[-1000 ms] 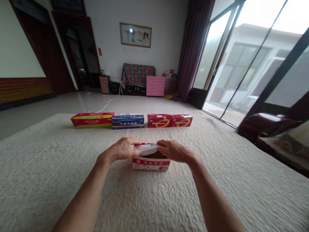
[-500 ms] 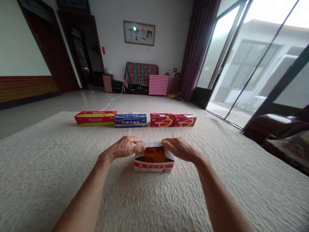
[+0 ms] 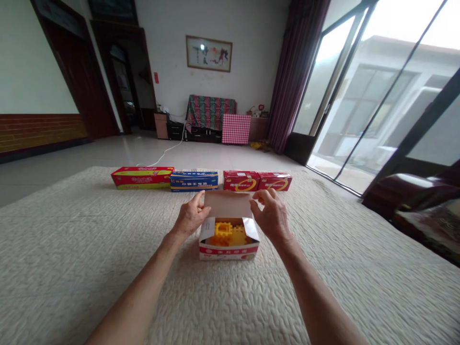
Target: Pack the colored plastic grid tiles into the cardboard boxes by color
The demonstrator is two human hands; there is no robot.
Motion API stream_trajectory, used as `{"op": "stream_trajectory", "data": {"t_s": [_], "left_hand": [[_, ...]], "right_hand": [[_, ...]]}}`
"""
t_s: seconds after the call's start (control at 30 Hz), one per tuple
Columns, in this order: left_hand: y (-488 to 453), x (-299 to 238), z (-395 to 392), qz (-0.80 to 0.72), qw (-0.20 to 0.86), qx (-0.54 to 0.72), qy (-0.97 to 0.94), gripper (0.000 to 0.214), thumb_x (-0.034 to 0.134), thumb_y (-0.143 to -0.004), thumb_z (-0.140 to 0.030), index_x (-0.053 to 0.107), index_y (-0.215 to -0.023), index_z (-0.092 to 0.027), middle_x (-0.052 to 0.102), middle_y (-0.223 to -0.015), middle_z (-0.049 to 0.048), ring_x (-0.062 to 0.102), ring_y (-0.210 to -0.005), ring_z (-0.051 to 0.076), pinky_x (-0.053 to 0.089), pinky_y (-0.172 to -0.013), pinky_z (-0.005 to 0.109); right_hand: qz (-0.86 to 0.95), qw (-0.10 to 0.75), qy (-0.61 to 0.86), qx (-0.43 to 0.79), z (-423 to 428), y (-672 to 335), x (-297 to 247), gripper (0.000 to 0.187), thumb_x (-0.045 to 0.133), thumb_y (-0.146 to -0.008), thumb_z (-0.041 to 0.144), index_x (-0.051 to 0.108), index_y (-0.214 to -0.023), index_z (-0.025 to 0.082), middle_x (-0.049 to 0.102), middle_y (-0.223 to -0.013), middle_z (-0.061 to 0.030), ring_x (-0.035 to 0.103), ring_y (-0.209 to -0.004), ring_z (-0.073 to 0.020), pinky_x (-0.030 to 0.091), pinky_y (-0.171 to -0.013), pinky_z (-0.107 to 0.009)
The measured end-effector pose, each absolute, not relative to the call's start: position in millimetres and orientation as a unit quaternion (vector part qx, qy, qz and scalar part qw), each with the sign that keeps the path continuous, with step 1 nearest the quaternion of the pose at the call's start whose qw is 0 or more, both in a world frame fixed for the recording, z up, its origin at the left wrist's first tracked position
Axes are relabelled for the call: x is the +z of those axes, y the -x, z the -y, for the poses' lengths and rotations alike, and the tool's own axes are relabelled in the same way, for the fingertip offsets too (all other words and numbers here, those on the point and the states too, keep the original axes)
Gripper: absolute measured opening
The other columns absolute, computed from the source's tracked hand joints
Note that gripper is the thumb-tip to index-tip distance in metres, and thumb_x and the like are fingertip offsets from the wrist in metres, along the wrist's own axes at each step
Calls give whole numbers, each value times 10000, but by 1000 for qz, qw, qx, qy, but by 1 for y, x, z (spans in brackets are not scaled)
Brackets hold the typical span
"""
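A small white-and-red cardboard box (image 3: 228, 253) sits on the quilted cover in front of me. Its lid (image 3: 228, 205) stands raised at the back, plain inner side facing me, and the two white side flaps tilt inward. Yellow and orange plastic building blocks (image 3: 230, 233) show inside. My left hand (image 3: 191, 218) pinches the lid's left edge between thumb and fingers. At the right edge of the lid, my right hand (image 3: 272, 214) has its thumb and index finger curled on the corner.
Beyond the box stand a red-and-green carton (image 3: 142, 178), a blue carton (image 3: 194, 181) and two red cartons (image 3: 240, 181) in a row. The pale quilted cover (image 3: 230, 302) spreads all around. Sliding glass doors (image 3: 359, 105) and a dark red armchair (image 3: 395, 189) are at right.
The box lid has swung up and back from over the opening, uncovering the yellow blocks. Both hands have risen with it, the right one also shifting outward.
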State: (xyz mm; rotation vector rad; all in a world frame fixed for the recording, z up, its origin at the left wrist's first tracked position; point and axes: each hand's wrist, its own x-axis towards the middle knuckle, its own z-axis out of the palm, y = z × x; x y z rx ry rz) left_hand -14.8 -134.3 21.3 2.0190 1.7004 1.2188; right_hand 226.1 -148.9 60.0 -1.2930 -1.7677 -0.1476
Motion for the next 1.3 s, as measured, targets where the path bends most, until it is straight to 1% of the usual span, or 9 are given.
{"op": "stream_trajectory", "data": {"t_s": [0.1,0.2,0.27,0.37,0.47,0.67,1.0,1.17,1.3], "left_hand": [[13,21,134,-588,55,405,-698,631,592,-774,-194,443,-1386,-175,690,-1010,58,668,-730,153,519,-737,264],[12,26,139,-549,-30,365,-751,466,563,-795,-181,582,-1261,-163,613,-1241,115,638,-1024,218,494,-924,324],[10,32,144,-549,-52,325,-768,356,576,-827,-298,664,-1136,-143,574,-1304,144,564,-1172,278,459,-996,372],[7,38,151,-575,-44,262,-774,495,557,-828,-509,679,-1106,-118,486,-1405,183,480,-1268,346,442,-1018,440],[9,39,154,-587,-13,221,-779,604,532,-814,-571,638,-1183,-104,399,-1477,192,417,-1329,351,426,-1037,446],[14,41,155,-584,17,191,-789,588,587,-777,-492,601,-1246,-136,433,-1463,168,445,-1317,318,418,-1049,395],[-7,53,172,-578,-66,197,-789,568,617,-759,-497,623,-1157,-91,437,-1427,213,385,-1329,356,396,-1060,442],[-2,55,174,-600,-45,171,-780,350,588,-762,-307,649,-1086,-190,559,-1291,135,555,-1117,305,513,-854,381],[15,62,171,-596,-56,178,-781,323,521,-785,-197,666,-1073,-213,663,-1072,90,621,-976,248,496,-830,328]], "right_hand": [[758,367,539,-14,161,-218,66,84,596,-793,268,602,-833,194,578,-802,-18,541,-712,-151,396,-664,-275],[787,252,563,24,169,-210,64,209,668,-725,326,611,-867,184,593,-862,-48,554,-751,-171,391,-676,-280],[794,196,575,23,171,-207,61,235,673,-704,309,615,-889,176,595,-900,-73,567,-812,-197,390,-697,-285],[794,163,585,19,171,-208,60,204,615,-720,231,620,-917,175,593,-918,-83,571,-839,-200,382,-698,-279],[795,168,582,38,169,-219,66,230,572,-732,189,626,-955,179,599,-914,-70,560,-770,-168,372,-662,-264],[783,181,595,35,163,-254,79,209,547,-753,187,680,-913,168,638,-881,-71,560,-743,-156,376,-648,-251],[775,76,618,107,164,-255,77,220,525,-765,248,724,-715,169,676,-669,-54,569,-604,-148,323,-523,-252],[769,114,621,102,164,-244,73,222,613,-723,255,700,-905,160,712,-829,-67,602,-677,-161,372,-559,-240],[772,106,616,113,167,-235,71,214,602,-719,177,668,-923,168,704,-825,-58,603,-685,-158,368,-558,-231]]}}
